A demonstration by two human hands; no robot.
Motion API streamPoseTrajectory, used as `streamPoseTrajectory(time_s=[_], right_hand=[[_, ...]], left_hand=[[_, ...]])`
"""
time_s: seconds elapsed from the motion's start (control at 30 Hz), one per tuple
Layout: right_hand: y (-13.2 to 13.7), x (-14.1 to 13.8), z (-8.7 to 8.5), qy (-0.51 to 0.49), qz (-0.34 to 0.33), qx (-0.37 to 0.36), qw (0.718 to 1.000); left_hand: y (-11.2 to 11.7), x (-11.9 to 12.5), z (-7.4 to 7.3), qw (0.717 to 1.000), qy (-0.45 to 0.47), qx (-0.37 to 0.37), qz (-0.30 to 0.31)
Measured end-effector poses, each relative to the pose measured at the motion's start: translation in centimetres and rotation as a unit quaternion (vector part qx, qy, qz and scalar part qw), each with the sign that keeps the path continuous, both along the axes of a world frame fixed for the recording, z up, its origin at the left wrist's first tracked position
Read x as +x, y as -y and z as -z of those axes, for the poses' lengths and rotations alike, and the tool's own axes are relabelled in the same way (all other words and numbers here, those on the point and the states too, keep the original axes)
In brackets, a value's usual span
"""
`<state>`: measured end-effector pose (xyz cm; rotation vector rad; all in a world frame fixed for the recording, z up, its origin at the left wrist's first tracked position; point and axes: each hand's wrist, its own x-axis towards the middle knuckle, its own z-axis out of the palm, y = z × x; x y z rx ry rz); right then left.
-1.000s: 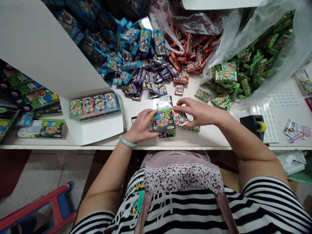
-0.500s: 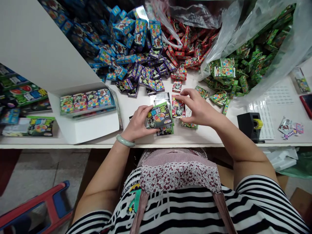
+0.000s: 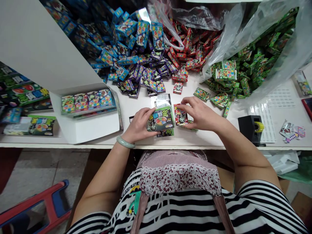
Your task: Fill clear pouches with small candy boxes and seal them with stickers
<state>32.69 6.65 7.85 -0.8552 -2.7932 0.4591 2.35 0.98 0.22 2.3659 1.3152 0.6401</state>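
Observation:
My left hand [image 3: 140,125] is closed around a flat black-and-green printed carton [image 3: 161,119], thumb along its lower edge and fingers over its top left. At that carton's right end, my right hand [image 3: 198,113] grips a small red box [image 3: 180,115] between thumb and fingers. The red box meets or nearly meets the carton's end; I cannot tell whether any of it is inside. More flat printed cartons [image 3: 166,132] lie beneath the left hand's carton. A green packet [image 3: 201,94] rests just behind my right hand, and a single red box [image 3: 177,87] lies farther back.
Heaps of blue boxes [image 3: 126,27], purple boxes [image 3: 148,78], red boxes [image 3: 195,48] and green boxes [image 3: 246,68] fill the back, partly in clear plastic bags. An open white display box [image 3: 92,130] holding several packets stands left. Right is a black tape dispenser [image 3: 248,128].
My right hand has moved slightly toward the table's front edge with the red box. The carton in my left hand has turned more level, and its right end now sits close to the red box.

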Motion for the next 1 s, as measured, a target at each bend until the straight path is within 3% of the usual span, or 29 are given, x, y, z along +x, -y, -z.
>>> streamPoseTrajectory(time_s=[0.37, 0.57, 0.8, 1.0], right_hand=[[-0.1, 0.2, 0.0, -0.027, 0.018, 0.013, 0.999], [0.3, -0.1, 0.2, -0.011, -0.013, 0.003, 1.000], [-0.1, -0.8, 2.5, -0.052, -0.037, -0.066, 0.996], [1.0, -2.0, 3.8, -0.157, 0.091, -0.104, 0.978]], left_hand=[[0.1, 0.2, 0.5, 1.000, -0.006, -0.002, 0.006], [0.1, 0.1, 0.6, 1.000, -0.006, 0.016, -0.003], [0.4, 1.1, 1.0, 1.000, 0.004, -0.005, 0.009], [0.5, 0.6, 1.2, 0.999, 0.002, 0.015, -0.036]])
